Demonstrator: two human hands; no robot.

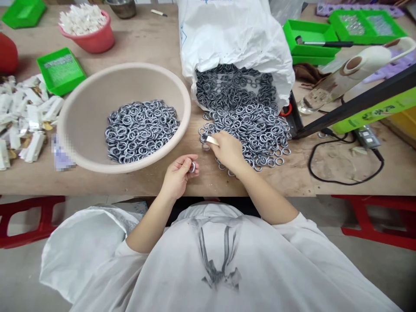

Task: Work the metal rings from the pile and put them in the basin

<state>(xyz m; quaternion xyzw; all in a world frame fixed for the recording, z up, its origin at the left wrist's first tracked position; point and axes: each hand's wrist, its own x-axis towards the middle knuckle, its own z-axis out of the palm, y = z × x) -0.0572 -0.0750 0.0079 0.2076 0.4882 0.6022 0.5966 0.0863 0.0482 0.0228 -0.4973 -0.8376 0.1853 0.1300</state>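
Between the thumb and fingers of my left hand (178, 173) is a grey metal ring (193, 167), just above the table's front edge. My right hand (229, 149) is closed around a small tool with a flat white handle and dark tip (212, 140); I cannot make out its kind. That hand is over the near left side of a pile of loose grey rings (256, 130). The pile runs out of the mouth of a large white sack (234, 39) lying on the table. To the left, a wide beige basin (87, 108) holds many similar rings (139, 130).
White plastic pieces (32, 112) are heaped at far left, near a green tray (61, 71) and a pink tub (94, 41). At right are a slanted black bar (357, 102), a clear bottle (338, 82), a black cable (312, 167) and green trays (308, 32).
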